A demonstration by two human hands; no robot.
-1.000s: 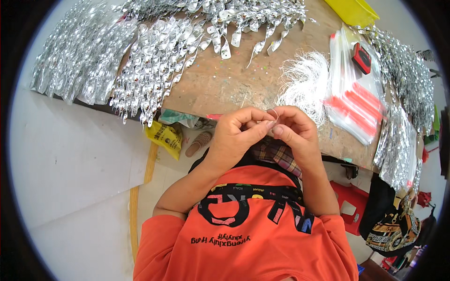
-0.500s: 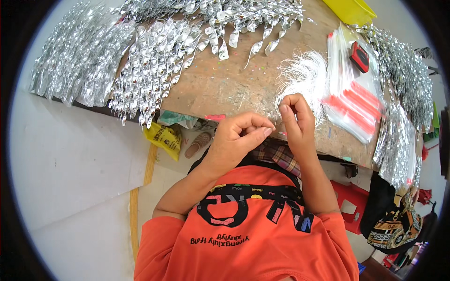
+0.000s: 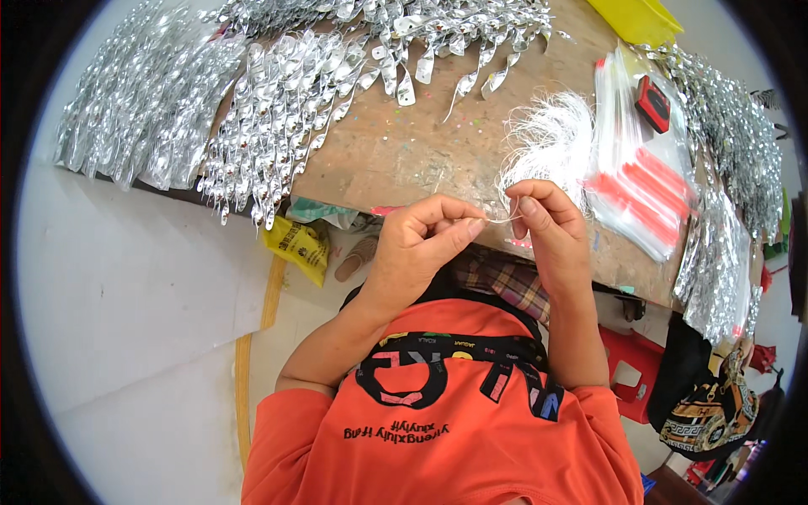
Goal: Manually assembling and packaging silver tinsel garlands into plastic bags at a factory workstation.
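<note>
Between my two hands a thin white string (image 3: 502, 220) runs in a small curve, in front of the table's near edge. My left hand (image 3: 425, 240) pinches one end with thumb and forefinger, the other fingers curled in. The string's other part is pinched at the thumb and forefinger of my right hand (image 3: 551, 227). Just beyond the right hand lies a loose bundle of white strings (image 3: 551, 143) on the wooden table. To its right is a stack of clear plastic bags with red ends (image 3: 644, 185).
Silver twisted spiral pieces (image 3: 282, 109) are piled along the table's left and far sides, with more silver strands (image 3: 728, 143) at the right. A red and black small box (image 3: 652, 103) rests on the bags. A yellow basin (image 3: 640, 21) is at the far right.
My hands have drawn slightly apart, the right one shifting to the right and a little down. The string between them now shows as a curve.
</note>
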